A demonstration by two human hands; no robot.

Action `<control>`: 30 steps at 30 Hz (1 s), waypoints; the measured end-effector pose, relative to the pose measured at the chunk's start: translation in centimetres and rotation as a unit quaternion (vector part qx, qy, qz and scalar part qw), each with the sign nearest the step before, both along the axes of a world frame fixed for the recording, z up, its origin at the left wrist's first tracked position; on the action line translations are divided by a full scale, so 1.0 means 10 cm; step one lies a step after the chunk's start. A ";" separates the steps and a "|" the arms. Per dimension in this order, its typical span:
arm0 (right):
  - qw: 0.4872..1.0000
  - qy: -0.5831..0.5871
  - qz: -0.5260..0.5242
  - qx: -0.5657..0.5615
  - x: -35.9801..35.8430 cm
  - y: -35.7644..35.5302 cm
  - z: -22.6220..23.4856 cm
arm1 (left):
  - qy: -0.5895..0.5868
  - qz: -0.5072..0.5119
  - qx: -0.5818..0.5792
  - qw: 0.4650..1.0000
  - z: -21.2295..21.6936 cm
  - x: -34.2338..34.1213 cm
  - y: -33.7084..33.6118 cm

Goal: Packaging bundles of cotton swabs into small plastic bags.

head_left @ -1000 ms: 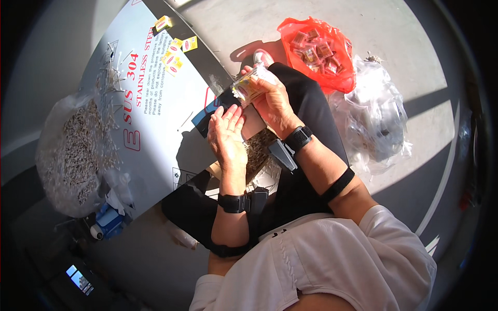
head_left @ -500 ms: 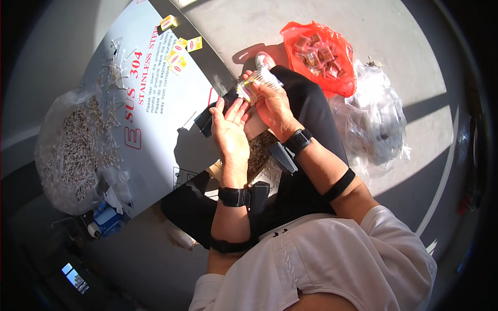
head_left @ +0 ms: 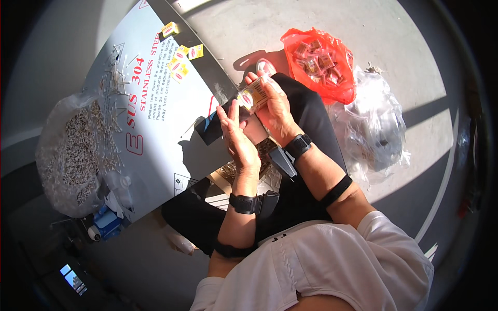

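While pinched, small box (head_left: 252, 97) in right hand (head_left: 275, 106)

I am seeing both hands working close over my lap: the left hand (head_left: 239, 142) is hovering open, the right hand (head_left: 272, 101) is gripping a small yellow box (head_left: 252, 96). A grey metal sheet (head_left: 155, 109) is blocking the left, with loose pins along its far edge and small yellow boxes (head_left: 181, 52) at its top corner. A red bag (head_left: 319, 62) and clear plastic bags (head_left: 376, 129) are crowding the right. Bare concrete floor (head_left: 244, 26) is lying open ahead.
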State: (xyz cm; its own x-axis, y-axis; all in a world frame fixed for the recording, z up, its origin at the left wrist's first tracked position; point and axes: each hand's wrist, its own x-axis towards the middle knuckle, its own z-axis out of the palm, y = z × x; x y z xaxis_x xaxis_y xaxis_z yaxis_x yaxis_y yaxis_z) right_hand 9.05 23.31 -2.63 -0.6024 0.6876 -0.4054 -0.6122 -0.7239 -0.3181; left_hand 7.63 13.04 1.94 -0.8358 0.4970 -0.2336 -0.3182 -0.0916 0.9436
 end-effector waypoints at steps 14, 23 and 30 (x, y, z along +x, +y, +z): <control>1.000 -0.003 0.016 0.007 0.00 -0.06 0.03 | 0.070 -0.051 0.007 0.996 -0.05 0.15 0.11; 1.000 0.004 0.028 0.009 0.02 -0.04 0.00 | 0.179 -0.068 -0.081 0.978 -0.03 0.13 0.10; 1.000 -0.010 0.021 0.019 0.07 0.00 -0.06 | 0.033 -0.094 -0.237 0.966 0.29 -0.02 0.26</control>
